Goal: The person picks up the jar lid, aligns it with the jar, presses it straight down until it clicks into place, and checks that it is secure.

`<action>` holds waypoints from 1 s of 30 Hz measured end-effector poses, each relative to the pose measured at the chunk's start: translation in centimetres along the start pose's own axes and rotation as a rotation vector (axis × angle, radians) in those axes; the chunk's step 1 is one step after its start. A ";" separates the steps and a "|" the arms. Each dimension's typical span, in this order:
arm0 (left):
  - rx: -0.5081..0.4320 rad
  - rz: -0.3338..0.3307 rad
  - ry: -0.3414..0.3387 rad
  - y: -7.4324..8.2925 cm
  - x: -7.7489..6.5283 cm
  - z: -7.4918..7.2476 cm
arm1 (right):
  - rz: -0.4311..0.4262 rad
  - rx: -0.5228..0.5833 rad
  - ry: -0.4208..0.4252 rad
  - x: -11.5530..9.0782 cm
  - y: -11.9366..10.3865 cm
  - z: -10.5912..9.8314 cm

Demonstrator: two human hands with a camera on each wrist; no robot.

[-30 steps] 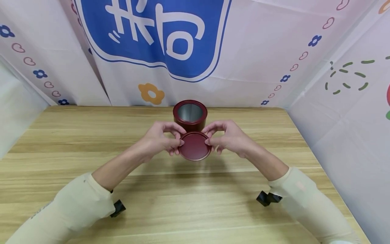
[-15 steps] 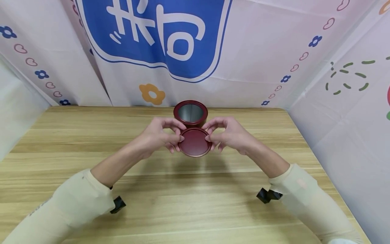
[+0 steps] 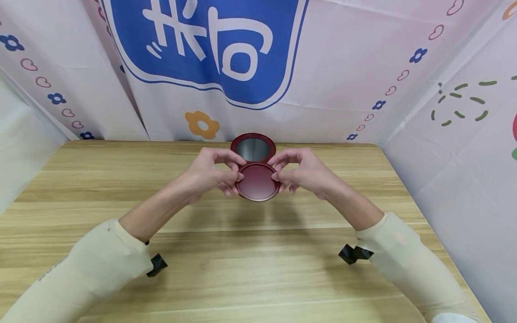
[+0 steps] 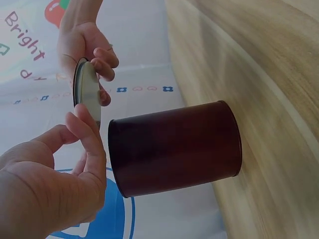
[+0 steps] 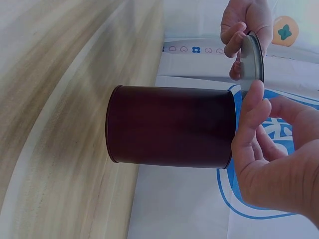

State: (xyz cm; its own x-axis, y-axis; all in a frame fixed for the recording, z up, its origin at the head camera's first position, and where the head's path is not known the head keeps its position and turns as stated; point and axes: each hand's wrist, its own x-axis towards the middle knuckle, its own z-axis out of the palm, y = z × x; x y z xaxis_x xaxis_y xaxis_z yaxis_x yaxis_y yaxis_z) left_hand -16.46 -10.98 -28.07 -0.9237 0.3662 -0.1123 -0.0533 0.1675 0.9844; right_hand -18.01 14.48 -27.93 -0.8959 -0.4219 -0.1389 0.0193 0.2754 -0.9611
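A round dark red lid [image 3: 258, 182] is pinched at its left edge by my left hand [image 3: 216, 172] and at its right edge by my right hand [image 3: 300, 172]. Its underside is silver metal, as the left wrist view shows on the lid [image 4: 87, 92]. Just behind it, a dark red cylindrical tin [image 3: 253, 148] stands upright on the table, its top uncovered and its inside silvery. In the right wrist view the lid [image 5: 251, 62] is at about the height of the top rim of the tin [image 5: 172, 127], in front of it.
The wooden table [image 3: 242, 269] ends at the back against a white printed cloth [image 3: 323, 89] with a blue emblem. Another cloth wall [image 3: 456, 166] borders the right side. A black device [image 3: 157, 264] is strapped at each wrist.
Both hands have moved the lid forward, away from the body and closer to the tin. In the head view it now overlaps the tin's front and near rim. The tin stays in place.
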 end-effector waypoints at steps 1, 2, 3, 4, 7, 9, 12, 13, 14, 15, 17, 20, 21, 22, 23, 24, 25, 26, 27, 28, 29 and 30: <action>0.001 0.000 0.003 0.1 0.0 0.0 | -0.003 0.000 0.001 0.0 0.0 0.0; 0.003 0.002 0.003 0.1 0.1 0.0 | -0.006 0.001 0.002 0.1 -0.1 -0.1; 0.001 0.001 0.005 0.2 0.1 0.0 | -0.007 0.001 0.004 0.1 -0.1 -0.1; 0.002 0.003 0.007 0.2 0.1 -0.1 | -0.009 0.001 0.006 0.2 -0.1 -0.1; 0.006 0.002 0.009 0.3 0.2 -0.1 | -0.010 -0.002 0.008 0.3 -0.1 -0.2; 0.005 0.002 0.011 0.4 0.3 -0.2 | -0.010 -0.004 0.011 0.4 -0.1 -0.2; 0.007 0.001 0.013 0.5 0.4 -0.3 | -0.010 -0.007 0.016 0.7 -0.1 -0.3; 0.008 -0.004 0.015 0.5 0.5 -0.4 | -0.010 -0.007 0.018 0.7 -0.2 -0.3; 0.010 -0.006 0.015 0.5 0.5 -0.4 | -0.012 -0.009 0.019 0.8 -0.2 -0.3; 0.012 -0.008 0.016 0.6 0.6 -0.5 | -0.013 -0.011 0.020 0.8 -0.2 -0.3; 0.019 -0.009 0.018 0.6 0.7 -0.6 | -0.016 -0.015 0.019 0.9 -0.3 -0.4; 0.025 -0.007 0.018 0.6 0.8 -0.6 | -0.018 -0.017 0.018 0.9 -0.5 -0.4; 0.025 -0.006 0.019 0.6 0.8 -0.6 | -0.017 -0.016 0.018 1.0 -0.5 -0.5; 0.026 -0.005 0.019 0.6 0.9 -0.6 | -0.016 -0.015 0.019 1.0 -0.6 -0.5; 0.026 -0.003 0.018 0.6 0.9 -0.6 | -0.015 -0.015 0.019 1.0 -0.6 -0.5; 0.027 -0.005 0.019 0.7 0.9 -0.6 | -0.016 -0.015 0.021 1.0 -0.6 -0.5; 0.028 -0.006 0.021 0.7 1.0 -0.6 | -0.016 -0.018 0.022 1.1 -0.7 -0.5; 0.030 -0.009 0.022 0.8 1.0 -0.6 | -0.017 -0.022 0.023 1.1 -0.7 -0.5; 0.033 -0.013 0.025 0.8 1.0 -0.7 | -0.019 -0.025 0.023 1.1 -0.7 -0.5; 0.041 -0.014 0.026 0.8 1.1 -0.7 | -0.021 -0.029 0.023 1.2 -0.7 -0.6; 0.047 -0.019 0.029 0.9 1.1 -0.7 | -0.023 -0.031 0.023 1.2 -0.7 -0.6; 0.052 -0.023 0.033 0.9 1.1 -0.8 | -0.022 -0.034 0.024 1.2 -0.8 -0.6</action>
State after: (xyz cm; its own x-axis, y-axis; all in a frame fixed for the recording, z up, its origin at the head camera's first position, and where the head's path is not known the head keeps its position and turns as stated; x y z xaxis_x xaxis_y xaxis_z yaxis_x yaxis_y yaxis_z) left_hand -17.83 -11.12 -27.19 -0.9345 0.3315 -0.1298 -0.0559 0.2233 0.9731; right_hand -19.39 14.25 -27.22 -0.9064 -0.4076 -0.1113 -0.0155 0.2953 -0.9553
